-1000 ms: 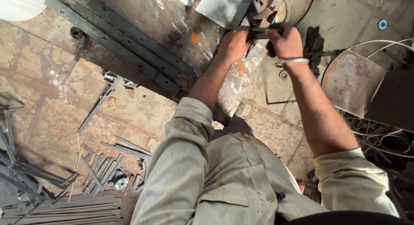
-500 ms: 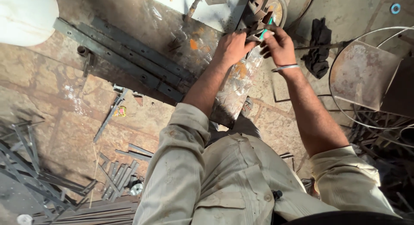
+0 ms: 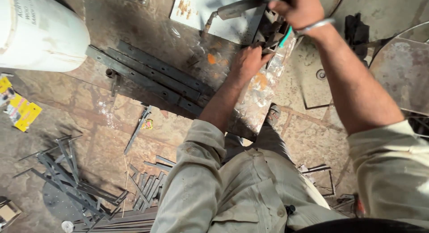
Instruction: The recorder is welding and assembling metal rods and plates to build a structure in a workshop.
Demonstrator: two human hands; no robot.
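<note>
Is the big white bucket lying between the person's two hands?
No, the white bucket stands far off at the top-left corner, while the left hand and right hand work on the metal machine.

1. My left hand (image 3: 247, 63) has open stone floor to its left, until the flat steel bars (image 3: 147, 76).
2. Right hand (image 3: 298, 7) is boxed in — dark machine parts (image 3: 270, 30) just below, possibly a clamp.
3. White bucket (image 3: 38, 32) blocks the far-left corner; scrap angle pieces (image 3: 71, 179) clutter lower left.

Bucket (image 3: 38, 32) left of flat bars (image 3: 147, 76)
</note>
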